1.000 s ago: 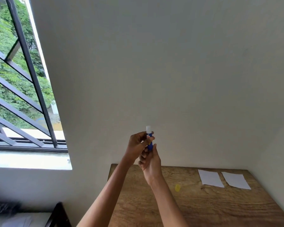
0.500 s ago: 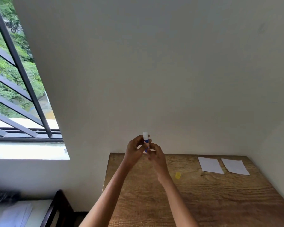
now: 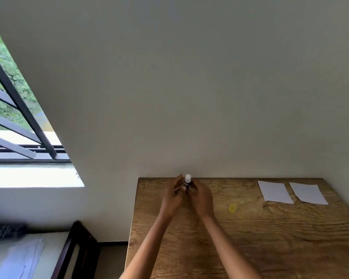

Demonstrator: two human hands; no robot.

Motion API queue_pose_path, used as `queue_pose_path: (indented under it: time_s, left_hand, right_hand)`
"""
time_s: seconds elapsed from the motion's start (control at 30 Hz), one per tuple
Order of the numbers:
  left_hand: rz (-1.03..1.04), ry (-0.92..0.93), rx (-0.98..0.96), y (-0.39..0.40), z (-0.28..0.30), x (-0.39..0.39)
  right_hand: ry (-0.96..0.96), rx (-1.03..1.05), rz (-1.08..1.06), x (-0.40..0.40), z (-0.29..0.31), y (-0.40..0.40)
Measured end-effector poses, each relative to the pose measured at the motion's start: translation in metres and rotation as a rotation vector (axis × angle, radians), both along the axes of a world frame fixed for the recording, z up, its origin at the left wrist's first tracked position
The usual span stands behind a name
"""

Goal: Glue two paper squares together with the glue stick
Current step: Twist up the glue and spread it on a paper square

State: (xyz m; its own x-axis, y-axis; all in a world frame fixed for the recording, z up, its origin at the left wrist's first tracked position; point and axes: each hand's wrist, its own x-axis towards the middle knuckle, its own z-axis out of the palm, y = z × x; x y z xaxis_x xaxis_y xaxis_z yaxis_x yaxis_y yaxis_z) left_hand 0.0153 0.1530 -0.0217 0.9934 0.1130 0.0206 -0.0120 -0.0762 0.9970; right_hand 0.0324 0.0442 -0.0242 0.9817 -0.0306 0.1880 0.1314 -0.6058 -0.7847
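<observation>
A blue glue stick [image 3: 188, 181] with its white tip up stands upright between both hands, over the far left part of the wooden table [image 3: 250, 238]. My right hand [image 3: 200, 197] wraps the lower body of the glue stick. My left hand [image 3: 172, 198] pinches it from the left with thumb and fingers. Two white paper squares lie flat side by side at the far right of the table, one on the left [image 3: 274, 191] and one on the right [image 3: 308, 193], well away from both hands.
A small yellow cap [image 3: 232, 208] lies on the table to the right of my hands. A plain wall rises behind the table. A barred window [image 3: 18, 117] is at the left, with a dark-framed low surface [image 3: 73, 252] holding papers below it.
Both hands and the glue stick have come down from in front of the wall to just above the table's far edge. The camera has tilted up and to the right.
</observation>
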Motion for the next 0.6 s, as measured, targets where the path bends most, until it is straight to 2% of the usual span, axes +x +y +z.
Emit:
queue_pose_path:
  time_s: [0.23,0.47,0.6]
  left_hand:
    - [-0.017,0.03,-0.083,-0.003,-0.013,-0.004]
    - [0.013,0.057,-0.136,-0.006,-0.015,-0.008]
    - [0.152,0.031,-0.119,-0.011,-0.014,-0.016]
  right_hand:
    - [0.054,-0.076,-0.009,0.005,-0.015,0.001]
    - [0.073,-0.052,0.02,0.005,-0.012,0.0]
    - [0.128,-0.002,-0.022,-0.002,-0.005,-0.003]
